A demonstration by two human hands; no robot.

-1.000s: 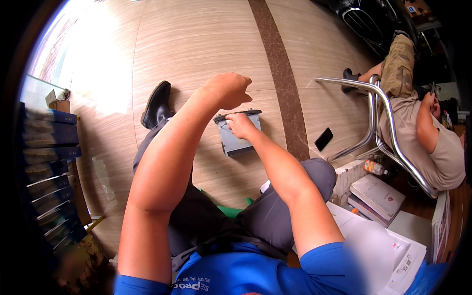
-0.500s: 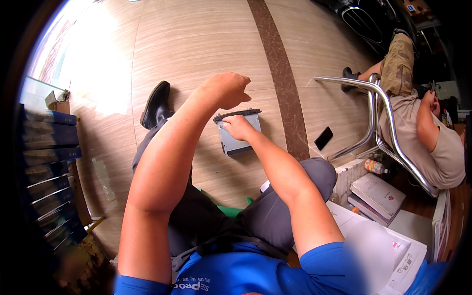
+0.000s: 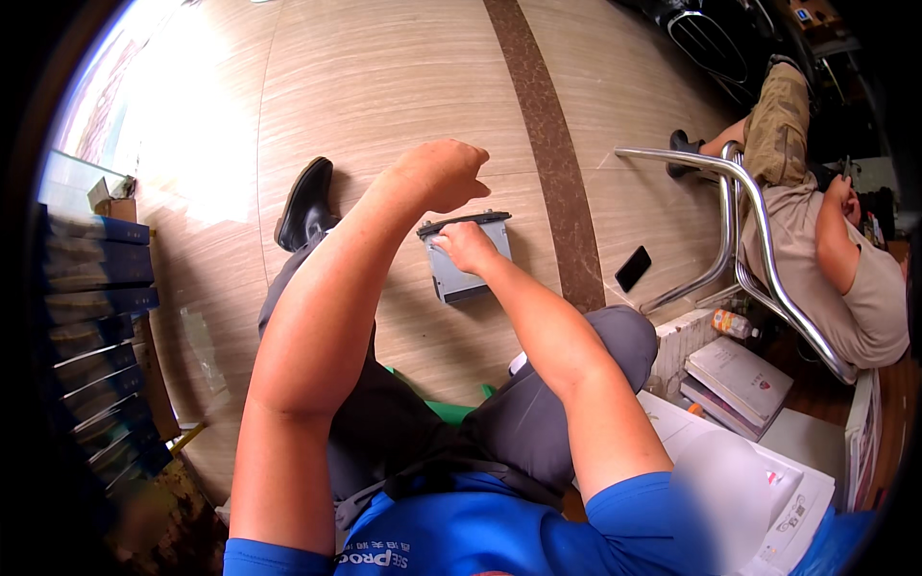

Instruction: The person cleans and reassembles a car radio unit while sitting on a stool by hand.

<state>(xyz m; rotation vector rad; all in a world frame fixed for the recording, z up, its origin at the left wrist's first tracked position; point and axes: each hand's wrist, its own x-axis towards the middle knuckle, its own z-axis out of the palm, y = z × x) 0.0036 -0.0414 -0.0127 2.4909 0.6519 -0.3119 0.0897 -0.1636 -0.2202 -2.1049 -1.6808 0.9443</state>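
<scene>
A car stereo point(image 3: 461, 274), a grey metal box with a black front panel and small knobs, lies on the floor between my legs, its front turned away from me. My right hand point(image 3: 467, 247) grips its front end, thumb on the top face and the other fingertips hidden by the hand itself. Above and beyond the front panel hovers my left hand point(image 3: 444, 176), apart from the box. Its fingers are curled with the knuckles up; whatever may be in them is hidden from this angle.
A phone point(image 3: 633, 269) lies on the floor to the right, by a metal-framed chair point(image 3: 725, 173). Another person point(image 3: 816, 230) sits beyond it. Stacked dark blue boxes point(image 3: 96, 278) stand at the left. Books point(image 3: 738, 376) and a bottle point(image 3: 732, 324) are at the lower right.
My right hand has shifted very slightly on the car stereo. The left hand and the box look almost unchanged.
</scene>
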